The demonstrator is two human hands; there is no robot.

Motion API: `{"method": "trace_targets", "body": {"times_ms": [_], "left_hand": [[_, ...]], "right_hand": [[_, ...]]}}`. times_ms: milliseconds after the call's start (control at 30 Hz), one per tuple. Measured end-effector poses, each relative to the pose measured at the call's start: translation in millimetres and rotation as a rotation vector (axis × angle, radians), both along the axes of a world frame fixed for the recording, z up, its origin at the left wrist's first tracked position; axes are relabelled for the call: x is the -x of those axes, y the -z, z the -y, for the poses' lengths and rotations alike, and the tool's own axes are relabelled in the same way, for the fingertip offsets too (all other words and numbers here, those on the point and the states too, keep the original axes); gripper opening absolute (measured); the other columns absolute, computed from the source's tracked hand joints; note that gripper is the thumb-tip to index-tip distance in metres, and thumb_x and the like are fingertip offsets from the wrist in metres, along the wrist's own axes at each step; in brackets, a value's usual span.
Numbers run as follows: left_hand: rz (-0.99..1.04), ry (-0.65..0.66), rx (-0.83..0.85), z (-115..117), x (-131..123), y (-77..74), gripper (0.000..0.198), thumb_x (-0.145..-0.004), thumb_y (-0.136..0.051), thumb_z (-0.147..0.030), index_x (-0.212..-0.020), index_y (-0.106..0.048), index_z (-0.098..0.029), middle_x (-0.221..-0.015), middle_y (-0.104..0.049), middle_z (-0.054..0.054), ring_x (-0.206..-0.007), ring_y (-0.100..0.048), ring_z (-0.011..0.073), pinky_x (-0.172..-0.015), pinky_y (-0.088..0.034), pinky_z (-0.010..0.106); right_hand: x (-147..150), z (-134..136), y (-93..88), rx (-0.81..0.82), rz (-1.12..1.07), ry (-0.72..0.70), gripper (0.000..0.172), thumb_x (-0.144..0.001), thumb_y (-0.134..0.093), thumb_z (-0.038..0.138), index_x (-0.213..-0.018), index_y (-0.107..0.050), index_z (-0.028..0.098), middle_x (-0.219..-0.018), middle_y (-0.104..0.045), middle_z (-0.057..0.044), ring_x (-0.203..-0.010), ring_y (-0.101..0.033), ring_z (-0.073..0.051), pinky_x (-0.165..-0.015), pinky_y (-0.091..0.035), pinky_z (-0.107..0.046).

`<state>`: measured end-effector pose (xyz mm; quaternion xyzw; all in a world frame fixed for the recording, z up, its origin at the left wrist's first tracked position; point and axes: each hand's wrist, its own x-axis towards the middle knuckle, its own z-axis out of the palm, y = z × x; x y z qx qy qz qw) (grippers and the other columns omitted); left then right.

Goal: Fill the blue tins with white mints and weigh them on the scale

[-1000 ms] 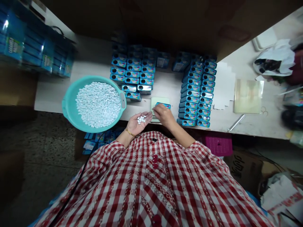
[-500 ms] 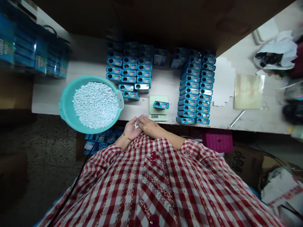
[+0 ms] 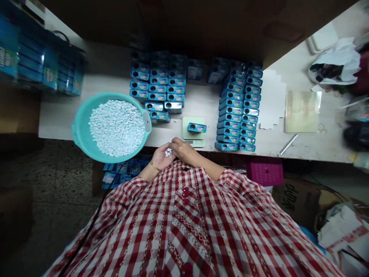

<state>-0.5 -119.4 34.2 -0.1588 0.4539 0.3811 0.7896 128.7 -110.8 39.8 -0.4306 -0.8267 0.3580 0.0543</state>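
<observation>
My left hand [image 3: 161, 157], palm up and cupped at the table's front edge, holds several small white candies [image 3: 168, 152]. My right hand [image 3: 184, 151] meets it from the right, its fingers bent and pressed together over the left fingertips; what they pinch, if anything, is hidden. Just beyond the hands, a pale green kitchen scale [image 3: 187, 134] bears one blue candy tin [image 3: 196, 127]. To the left is a turquoise basin [image 3: 79, 127] with a heap of similar white candies [image 3: 117, 129].
Rows of blue tins [image 3: 157, 89] stand behind and left of the scale. More tins [image 3: 231, 125] line up on its right. A metal tube [image 3: 288, 144] and a yellowish sheet [image 3: 302, 111] lie farther right. A magenta basket [image 3: 266, 172] sits below the table edge.
My right hand has shifted slightly right, its fingers lifting a little off the left palm. More white candies now show in my left hand. The tin stays on the scale.
</observation>
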Motion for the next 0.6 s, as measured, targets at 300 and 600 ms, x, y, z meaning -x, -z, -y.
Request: {"method": "trace_targets", "body": {"times_ms": [300, 600], "left_hand": [[0.038, 0.064, -0.109, -32, -21, -6.3, 0.035, -0.089, -0.037, -0.018, -0.112, -0.06, -0.004, -0.093, -0.071, 0.015, -0.092, -0.067, 0.0209, -0.087, -0.05, 0.032], [0.011, 0.027, -0.06, -18, -9, 0.2, 0.032, -0.087, -0.039, -0.016, -0.106, -0.062, -0.005, -0.092, -0.071, 0.015, -0.092, -0.067, 0.0208, -0.085, -0.051, 0.032]], "right_hand": [[-63, -39, 6.9, -0.139, -0.173, 0.398, 0.02, -0.083, -0.05, 0.015, -0.096, -0.064, 0.017, -0.098, -0.057, -0.006, -0.083, -0.056, -0.014, -0.075, -0.047, -0.026], [-68, -38, 6.5, -0.255, 0.017, 0.343, 0.028, -0.091, -0.041, 0.017, -0.109, -0.062, 0.015, -0.105, -0.06, -0.012, -0.099, -0.054, -0.021, -0.089, -0.046, -0.034]]}}
